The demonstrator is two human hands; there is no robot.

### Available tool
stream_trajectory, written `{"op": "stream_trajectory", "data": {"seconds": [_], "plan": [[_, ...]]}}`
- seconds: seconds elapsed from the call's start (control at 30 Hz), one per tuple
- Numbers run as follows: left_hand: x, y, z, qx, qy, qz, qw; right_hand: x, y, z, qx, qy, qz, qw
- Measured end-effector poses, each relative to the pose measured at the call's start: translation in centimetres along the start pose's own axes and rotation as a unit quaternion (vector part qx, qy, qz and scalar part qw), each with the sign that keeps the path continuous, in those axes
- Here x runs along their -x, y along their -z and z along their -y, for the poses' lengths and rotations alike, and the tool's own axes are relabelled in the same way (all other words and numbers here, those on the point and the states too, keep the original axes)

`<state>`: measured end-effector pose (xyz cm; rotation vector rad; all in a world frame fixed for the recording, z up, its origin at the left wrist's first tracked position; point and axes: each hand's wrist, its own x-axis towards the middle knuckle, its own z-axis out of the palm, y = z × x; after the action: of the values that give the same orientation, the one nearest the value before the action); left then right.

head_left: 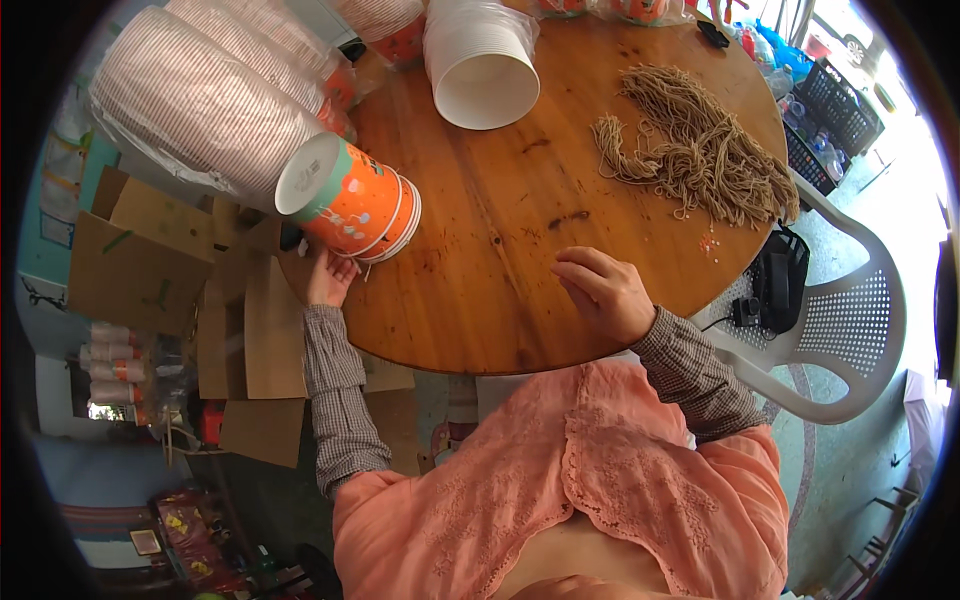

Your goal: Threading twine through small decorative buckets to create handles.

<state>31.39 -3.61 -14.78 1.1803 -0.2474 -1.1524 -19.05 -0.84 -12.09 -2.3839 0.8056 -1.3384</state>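
Note:
An orange and green stack of paper buckets lies upside down at the table's left edge, its white rims toward me. Beside those rims, my left hand is palm up with its fingers stretched out, touching or very close to the stack. A short bit of string hangs by the rims near my fingertips. Over the front right of the table, my right hand has its fingers bent together in a pinch. Anything between those fingertips is too small or hidden to see. Loose brown strings lie in a tangled heap beyond it.
Long plastic-wrapped stacks of buckets crowd the table's left side. A white bucket stack lies at the back of the wooden table. Open cardboard boxes stand at left. A plastic chair holding a black bag is at right.

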Motion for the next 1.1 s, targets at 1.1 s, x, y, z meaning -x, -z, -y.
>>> {"op": "stream_trajectory", "data": {"seconds": [1.1], "plan": [[-8.0,-25.8,12.6,-0.268,-0.416,0.064,0.866,-16.0,-10.1,-21.1,-0.095,-0.267,-0.211,0.935]]}}
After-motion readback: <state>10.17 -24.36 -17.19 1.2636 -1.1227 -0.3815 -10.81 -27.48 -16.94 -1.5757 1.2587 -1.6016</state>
